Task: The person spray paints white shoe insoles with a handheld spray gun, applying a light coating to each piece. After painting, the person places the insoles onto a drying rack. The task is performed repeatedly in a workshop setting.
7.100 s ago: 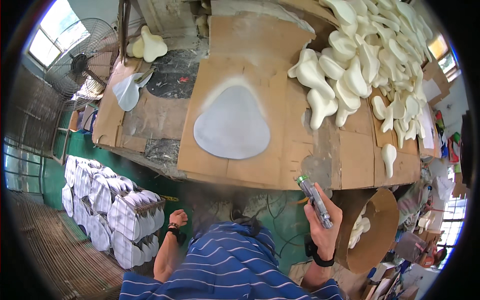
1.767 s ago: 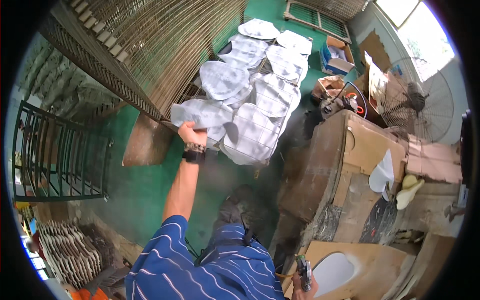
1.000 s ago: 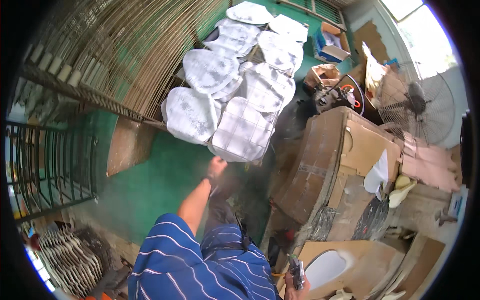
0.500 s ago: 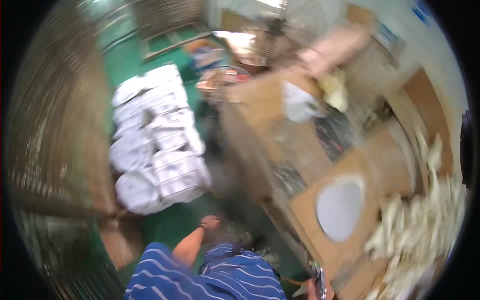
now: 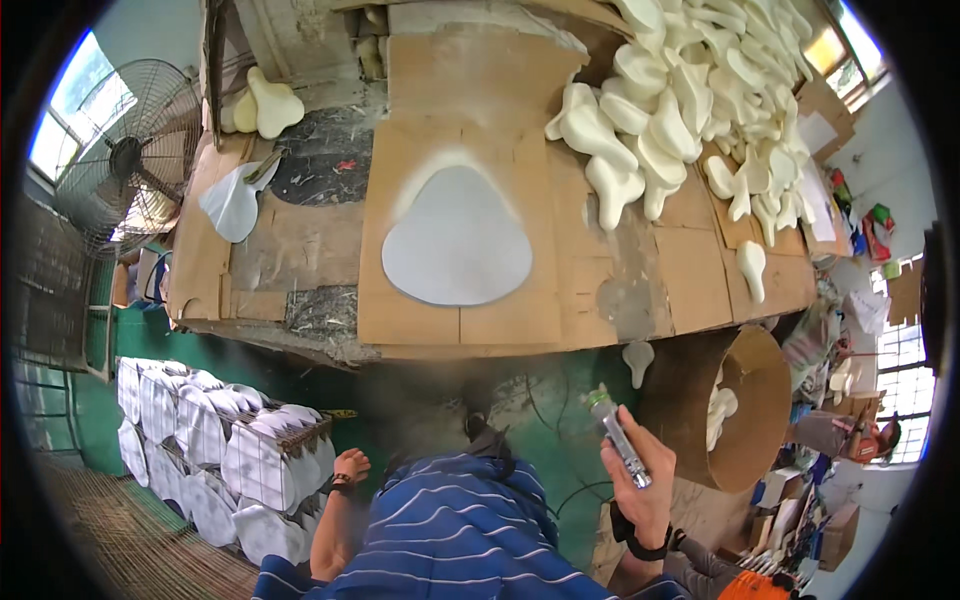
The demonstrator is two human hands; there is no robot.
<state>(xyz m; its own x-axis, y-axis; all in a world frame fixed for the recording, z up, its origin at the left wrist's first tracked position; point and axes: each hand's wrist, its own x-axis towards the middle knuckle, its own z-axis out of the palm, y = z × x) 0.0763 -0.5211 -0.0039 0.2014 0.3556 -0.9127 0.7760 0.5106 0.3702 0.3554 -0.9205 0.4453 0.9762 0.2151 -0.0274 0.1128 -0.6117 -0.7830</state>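
While two hands [image 5: 350,466] show, the right [image 5: 652,476] grips one spray gun [image 5: 624,443].

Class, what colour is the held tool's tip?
The tool's tip is green; the head view shows it best.

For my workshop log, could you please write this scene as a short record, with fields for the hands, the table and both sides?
Left hand: appears empty, nearest the pale panels
Right hand: grips a silver tool with green tip
Table, middle: pale rounded-triangle sheet, flat on cardboard
Table, right: heap of cream saddle-shaped pieces
Left side: pale panels in a wire rack
Right side: open cardboard container, cream shapes inside
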